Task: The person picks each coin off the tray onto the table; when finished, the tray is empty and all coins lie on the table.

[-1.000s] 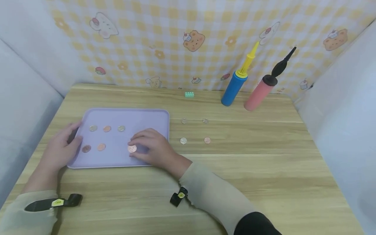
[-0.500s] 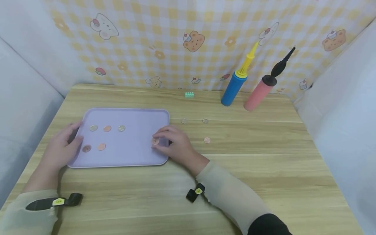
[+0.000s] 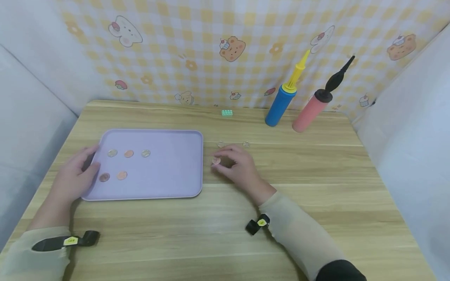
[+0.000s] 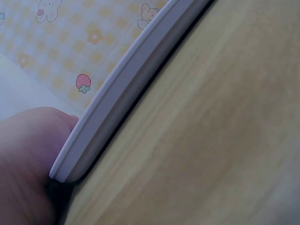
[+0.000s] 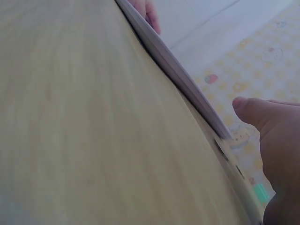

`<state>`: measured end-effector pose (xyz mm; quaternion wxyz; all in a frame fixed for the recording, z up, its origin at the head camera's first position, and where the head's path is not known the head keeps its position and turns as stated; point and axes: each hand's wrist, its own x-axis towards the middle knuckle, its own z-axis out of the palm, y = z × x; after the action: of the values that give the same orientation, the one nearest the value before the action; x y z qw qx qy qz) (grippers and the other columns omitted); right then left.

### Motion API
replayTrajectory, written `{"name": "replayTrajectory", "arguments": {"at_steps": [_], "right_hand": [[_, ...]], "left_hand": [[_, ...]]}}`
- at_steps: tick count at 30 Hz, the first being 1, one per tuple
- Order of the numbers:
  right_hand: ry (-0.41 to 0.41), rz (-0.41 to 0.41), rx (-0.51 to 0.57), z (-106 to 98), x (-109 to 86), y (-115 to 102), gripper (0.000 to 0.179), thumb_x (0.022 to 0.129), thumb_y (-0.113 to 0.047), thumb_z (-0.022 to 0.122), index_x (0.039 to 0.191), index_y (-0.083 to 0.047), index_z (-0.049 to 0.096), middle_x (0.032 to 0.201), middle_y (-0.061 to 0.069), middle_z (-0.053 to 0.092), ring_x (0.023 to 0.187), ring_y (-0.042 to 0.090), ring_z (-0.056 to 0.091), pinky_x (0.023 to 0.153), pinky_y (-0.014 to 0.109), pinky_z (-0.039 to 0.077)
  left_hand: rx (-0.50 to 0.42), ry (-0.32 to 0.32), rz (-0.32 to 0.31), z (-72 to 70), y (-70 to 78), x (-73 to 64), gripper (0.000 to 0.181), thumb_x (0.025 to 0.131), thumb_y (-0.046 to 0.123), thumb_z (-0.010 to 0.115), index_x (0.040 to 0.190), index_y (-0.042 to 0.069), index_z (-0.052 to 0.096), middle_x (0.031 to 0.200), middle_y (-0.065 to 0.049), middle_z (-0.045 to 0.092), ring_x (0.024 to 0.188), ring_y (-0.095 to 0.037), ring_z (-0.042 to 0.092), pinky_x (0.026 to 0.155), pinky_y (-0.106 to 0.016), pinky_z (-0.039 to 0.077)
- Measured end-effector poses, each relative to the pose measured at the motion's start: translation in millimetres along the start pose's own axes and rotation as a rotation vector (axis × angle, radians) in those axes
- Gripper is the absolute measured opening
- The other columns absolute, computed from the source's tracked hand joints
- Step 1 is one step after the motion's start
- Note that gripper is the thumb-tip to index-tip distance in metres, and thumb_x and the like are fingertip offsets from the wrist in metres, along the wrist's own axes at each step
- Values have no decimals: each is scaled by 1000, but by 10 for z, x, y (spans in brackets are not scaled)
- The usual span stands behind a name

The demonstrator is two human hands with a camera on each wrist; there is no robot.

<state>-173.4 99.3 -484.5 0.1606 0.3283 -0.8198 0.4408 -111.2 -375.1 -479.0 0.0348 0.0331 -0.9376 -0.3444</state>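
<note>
My right hand pinches a copper-coloured coin between thumb and fingertips, over the table just right of the tray. In the right wrist view the thumb shows, but the coin does not. The left hand grips the left edge of the lilac tray, its thumb at the rim. Silver-coloured coins and copper-coloured coins lie in two rows on the tray's left half. Beyond my right hand, two silver-coloured coins lie on the table. The hand covers the tabletop behind it.
A small mint-green toy brick sits near the table's back edge. At the back right stand a blue hand pump with a yellow top and a pink one with a black top. A checked cloth hangs behind the wooden table.
My right hand has moved right with the copper-coloured coin, from over the tray to beyond its right edge. It now hides the two nearer table coins. The left hand and tray stay put.
</note>
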Motion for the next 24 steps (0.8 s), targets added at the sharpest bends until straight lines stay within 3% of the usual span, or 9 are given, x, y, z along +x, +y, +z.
{"name": "replayTrajectory", "arguments": {"at_steps": [10, 17, 24], "right_hand": [[93, 81, -46, -437, -151, 325, 30, 81, -9, 95, 109, -7, 82, 112, 6, 76, 110, 26, 67, 94, 35, 55], [200, 217, -120, -808, -235, 594, 31, 81, -9, 95, 109, -5, 82, 112, 10, 77, 110, 28, 68, 96, 38, 53], [231, 353, -209, -1113, -332, 771, 31, 84, -12, 93, 111, -2, 81, 112, 14, 77, 107, 31, 69, 94, 46, 54]], "left_hand": [[3, -4, -16, 12, 4, -7, 58, 112, 18, 46, 166, 2, 32, 167, -37, 24, 156, -59, 14, 124, -75, 10], [1, -4, -16, 8, -12, -2, 58, 112, 18, 46, 166, 2, 32, 168, -37, 22, 156, -59, 12, 124, -75, 8], [-5, -10, -12, 14, 5, 3, 58, 112, 17, 46, 166, 2, 31, 168, -37, 23, 156, -59, 13, 124, -74, 9]]}}
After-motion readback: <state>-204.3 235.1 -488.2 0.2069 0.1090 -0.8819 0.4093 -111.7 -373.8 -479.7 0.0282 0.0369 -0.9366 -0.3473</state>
